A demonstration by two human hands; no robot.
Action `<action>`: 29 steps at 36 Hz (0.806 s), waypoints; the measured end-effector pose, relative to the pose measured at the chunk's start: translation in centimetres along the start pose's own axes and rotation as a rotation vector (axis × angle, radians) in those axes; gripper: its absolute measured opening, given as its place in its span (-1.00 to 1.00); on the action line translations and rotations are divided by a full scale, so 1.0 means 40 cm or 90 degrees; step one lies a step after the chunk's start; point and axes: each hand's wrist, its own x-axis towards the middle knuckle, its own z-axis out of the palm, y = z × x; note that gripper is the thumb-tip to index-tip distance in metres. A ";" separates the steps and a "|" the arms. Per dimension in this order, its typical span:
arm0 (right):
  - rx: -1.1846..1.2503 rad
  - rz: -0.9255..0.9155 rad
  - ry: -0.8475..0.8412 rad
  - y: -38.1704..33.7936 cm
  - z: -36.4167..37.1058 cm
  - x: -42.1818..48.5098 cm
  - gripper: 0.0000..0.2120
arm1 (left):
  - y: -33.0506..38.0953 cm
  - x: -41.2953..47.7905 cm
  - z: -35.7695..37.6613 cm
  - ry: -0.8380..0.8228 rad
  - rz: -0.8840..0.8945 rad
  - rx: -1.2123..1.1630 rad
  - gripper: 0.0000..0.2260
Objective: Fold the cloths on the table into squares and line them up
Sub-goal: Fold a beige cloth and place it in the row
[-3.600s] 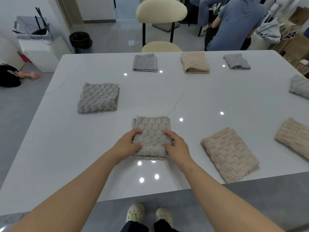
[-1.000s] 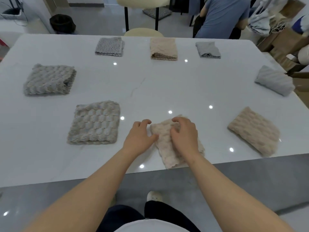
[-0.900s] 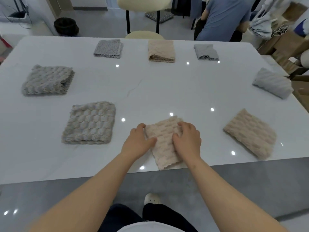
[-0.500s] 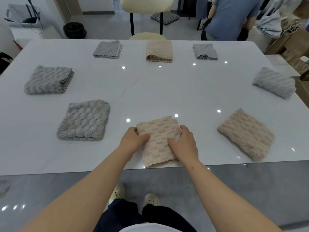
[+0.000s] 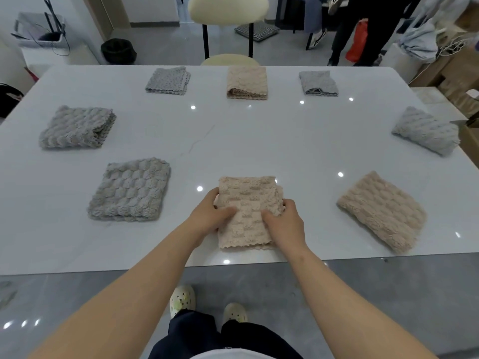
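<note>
A white table (image 5: pixel 259 141) with a glossy top fills the view. A cream chair (image 5: pixel 228 9) stands behind its far edge, and a person in dark trousers (image 5: pixel 344 29) stands at the back right.

Compared with one second ago, the beige cloth (image 5: pixel 247 203) has been turned. It lay then at a clear angle, and half a second ago it was still a little tilted. Now its sides run straight with the front edge of the table. It lies near this front edge, about in the middle, between the grey cloth (image 5: pixel 131 189) on the left and the second beige cloth (image 5: pixel 382 215) on the right, and apart from both.

The left hand (image 5: pixel 207 216) holds the left side of the beige cloth, with the thumb on top and the fingers curled at the edge. The right hand (image 5: pixel 283 224) holds the right side in the same way.

The beige cloth is folded into a nearly square shape, somewhat longer than wide. It has a fluffy checked texture and a wavy hem at the near edge. A lower layer sticks out a little on the right side.

The second beige cloth lies at an angle.
</note>
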 end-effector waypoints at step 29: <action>0.048 -0.070 -0.019 -0.017 -0.004 0.053 -0.51 | -0.012 0.053 0.000 0.108 0.107 0.099 -0.63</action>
